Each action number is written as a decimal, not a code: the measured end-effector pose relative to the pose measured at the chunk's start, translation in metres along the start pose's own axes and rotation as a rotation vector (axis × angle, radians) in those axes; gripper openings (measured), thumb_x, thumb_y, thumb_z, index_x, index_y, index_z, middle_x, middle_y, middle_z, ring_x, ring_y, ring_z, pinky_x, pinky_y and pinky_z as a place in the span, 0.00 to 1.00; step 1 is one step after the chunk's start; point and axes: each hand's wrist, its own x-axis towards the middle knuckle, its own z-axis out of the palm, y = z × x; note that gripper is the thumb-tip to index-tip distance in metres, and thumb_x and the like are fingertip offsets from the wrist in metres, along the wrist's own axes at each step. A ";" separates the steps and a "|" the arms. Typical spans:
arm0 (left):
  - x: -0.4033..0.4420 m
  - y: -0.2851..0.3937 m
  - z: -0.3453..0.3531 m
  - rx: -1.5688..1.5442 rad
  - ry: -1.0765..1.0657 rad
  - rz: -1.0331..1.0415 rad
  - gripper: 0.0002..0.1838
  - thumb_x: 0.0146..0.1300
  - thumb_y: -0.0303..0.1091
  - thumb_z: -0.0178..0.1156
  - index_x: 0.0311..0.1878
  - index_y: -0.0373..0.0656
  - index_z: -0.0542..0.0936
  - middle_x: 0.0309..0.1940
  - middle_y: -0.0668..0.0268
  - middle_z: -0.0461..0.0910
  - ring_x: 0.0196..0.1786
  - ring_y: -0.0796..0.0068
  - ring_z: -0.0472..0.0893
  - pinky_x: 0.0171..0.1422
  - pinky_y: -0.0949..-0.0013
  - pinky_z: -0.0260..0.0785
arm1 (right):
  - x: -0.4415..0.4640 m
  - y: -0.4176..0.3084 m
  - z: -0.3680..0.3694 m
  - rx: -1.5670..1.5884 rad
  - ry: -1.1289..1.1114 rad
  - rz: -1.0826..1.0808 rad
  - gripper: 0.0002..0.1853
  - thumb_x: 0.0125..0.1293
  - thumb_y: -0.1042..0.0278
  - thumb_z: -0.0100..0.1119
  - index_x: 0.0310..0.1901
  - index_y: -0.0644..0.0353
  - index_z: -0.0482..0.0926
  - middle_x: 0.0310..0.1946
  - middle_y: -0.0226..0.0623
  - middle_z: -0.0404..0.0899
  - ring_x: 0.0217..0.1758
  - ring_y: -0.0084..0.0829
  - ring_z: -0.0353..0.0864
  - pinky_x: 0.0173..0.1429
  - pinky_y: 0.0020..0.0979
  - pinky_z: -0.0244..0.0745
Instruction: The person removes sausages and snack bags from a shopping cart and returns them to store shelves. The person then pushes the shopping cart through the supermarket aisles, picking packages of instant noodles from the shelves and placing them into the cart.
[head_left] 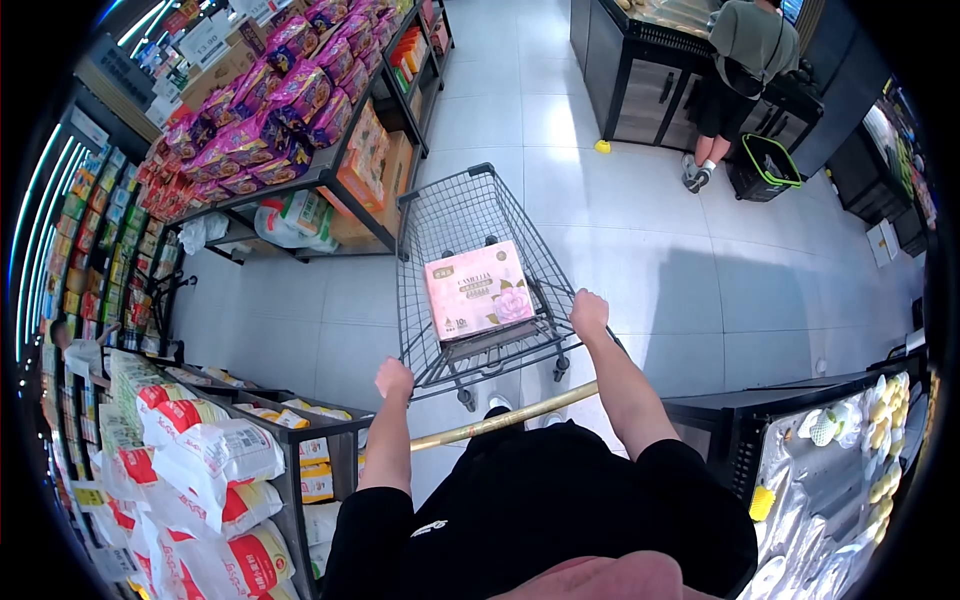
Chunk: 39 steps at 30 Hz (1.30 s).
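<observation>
Nearest: wearer's black-sleeved arms are reaching forward over the cart's near end. A gold-coloured bar is running crosswise below the forearms, between torso and cart.

Left hand: fingers are curling closed at the near-left corner of the wire cart. Right hand: fingers are clenching at the near-right corner. Exact contact is hiding under both fists, can't tell how much of the frame each is wrapping.

Pink box is lying inside the cart basket, between the hands and a bit ahead of them, printed face showing up: "CAMELLIA", a flower at its lower right. Neither hand is touching it.

Near left: white-and-red bags are piling up on a dark shelf. Near right: a counter with a shiny silvery surface is holding pale netted items along its right side.

Further out: pale floor tiles are stretching ahead. Left of the cart, a dark rack is carrying stacked purple packs, orange boxes sitting lower.

Far right: another person is standing at a far counter, facing away. Black basket with green rim is sitting on the floor just beside them.
</observation>
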 end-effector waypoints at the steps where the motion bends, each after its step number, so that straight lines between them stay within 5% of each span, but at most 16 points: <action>1: 0.010 0.001 0.000 0.000 0.004 0.009 0.13 0.63 0.35 0.58 0.47 0.39 0.81 0.46 0.51 0.85 0.52 0.51 0.84 0.56 0.55 0.77 | 0.003 -0.003 -0.001 0.001 0.008 0.006 0.09 0.56 0.75 0.62 0.39 0.63 0.80 0.37 0.50 0.86 0.43 0.46 0.87 0.48 0.42 0.81; 7: 0.059 0.009 -0.009 0.001 -0.065 0.052 0.14 0.61 0.34 0.58 0.48 0.40 0.83 0.48 0.50 0.84 0.54 0.52 0.83 0.57 0.56 0.77 | 0.027 -0.011 -0.002 -0.102 -0.025 0.051 0.07 0.62 0.72 0.60 0.41 0.62 0.79 0.36 0.45 0.86 0.43 0.42 0.88 0.48 0.38 0.82; 24: 0.153 0.090 -0.051 -0.037 -0.073 0.182 0.10 0.63 0.29 0.57 0.46 0.39 0.82 0.49 0.49 0.83 0.55 0.49 0.82 0.58 0.53 0.76 | 0.123 -0.022 -0.002 -0.079 0.002 0.140 0.06 0.59 0.74 0.61 0.39 0.60 0.79 0.36 0.47 0.86 0.42 0.44 0.87 0.48 0.40 0.81; 39: 0.231 0.210 -0.107 0.029 -0.042 0.078 0.12 0.64 0.34 0.59 0.46 0.41 0.83 0.47 0.52 0.85 0.53 0.52 0.83 0.57 0.56 0.76 | 0.273 -0.016 -0.027 -0.055 0.037 0.066 0.05 0.63 0.74 0.54 0.39 0.64 0.78 0.31 0.46 0.86 0.38 0.43 0.88 0.44 0.39 0.82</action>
